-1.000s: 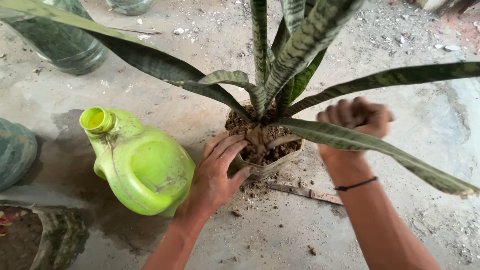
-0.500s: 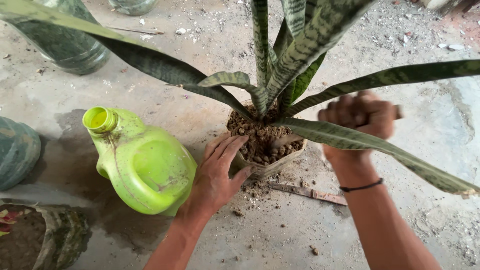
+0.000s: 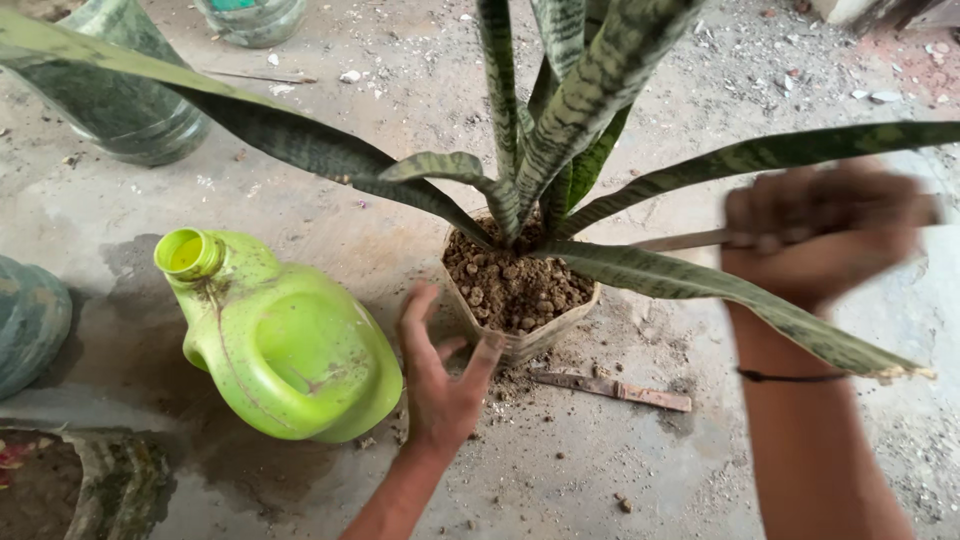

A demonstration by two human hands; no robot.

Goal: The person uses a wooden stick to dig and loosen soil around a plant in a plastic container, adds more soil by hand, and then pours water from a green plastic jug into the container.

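Landmark: the plant pot (image 3: 520,335), a small tan container full of lumpy brown soil (image 3: 512,280), stands on the concrete floor (image 3: 600,470); every place below is told from it.
Far left: a dark green mottled pot (image 3: 30,320) shows at the frame edge, well left of the plant pot, and another with soil in it (image 3: 90,485) sits lower left.
Upper left: a tall green-patterned container (image 3: 115,100) stands well up and left of the plant pot.
Jug: the lime-green plastic jug (image 3: 285,340) lies on its side just left of the plant pot, its open spout (image 3: 188,253) pointing away from the pot, on a damp patch of floor.
Your left hand: your left hand (image 3: 440,370) sits between the jug and the plant pot, fingers spread and loose, gripping nothing; the thumb tip touches the pot's lower left wall.
Plant: the snake plant (image 3: 540,150) rises from the soil, its striped leaves fanning out left and right over the pot.
Blade: a rusty flat metal piece (image 3: 610,388) lies on the floor just below and right of the plant pot, among spilled soil crumbs.
Your right hand: your right hand (image 3: 815,235), blurred, is up and right of the plant pot, closed in a fist round a thin stick (image 3: 685,240) that points toward the pot.
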